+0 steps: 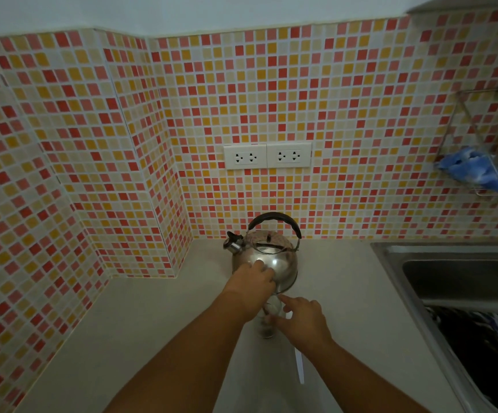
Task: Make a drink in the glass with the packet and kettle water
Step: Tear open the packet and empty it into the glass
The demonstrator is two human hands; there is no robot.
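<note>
- Left hand (253, 281), centre of frame: fingers spread and laid flat on the lower front of the kettle (267, 257). Touching the metal, not wrapped round it; the handle is untouched. I log it as open.
- Right hand (301, 318), lower centre, just below the kettle: index finger pointing up and left, other fingers loosely curled over the glass (267, 318). The hand covers most of the glass, so I cannot tell whether it is gripping the glass or only resting against it.
- Glass: clear, upright on the counter (158, 338), directly in front of the kettle and between my two wrists. Contents blurred; something dark low down, not identifiable.
- Kettle: steel, dome-shaped, black arched handle up top, short spout pointing to frame left. Sits on the counter near the tiled wall (271, 99).
- White strip (299, 365), thin, lying flat on the counter just below the right wrist. May be the packet; too narrow to be sure.
- Two white sockets (267, 155) on the wall above the kettle.
- Steel sink (396, 263) at right edge, dark striped cloth (480, 338) inside.
- Wire rack (480, 138) upper right, blue sponge (477, 169) in it.
</note>
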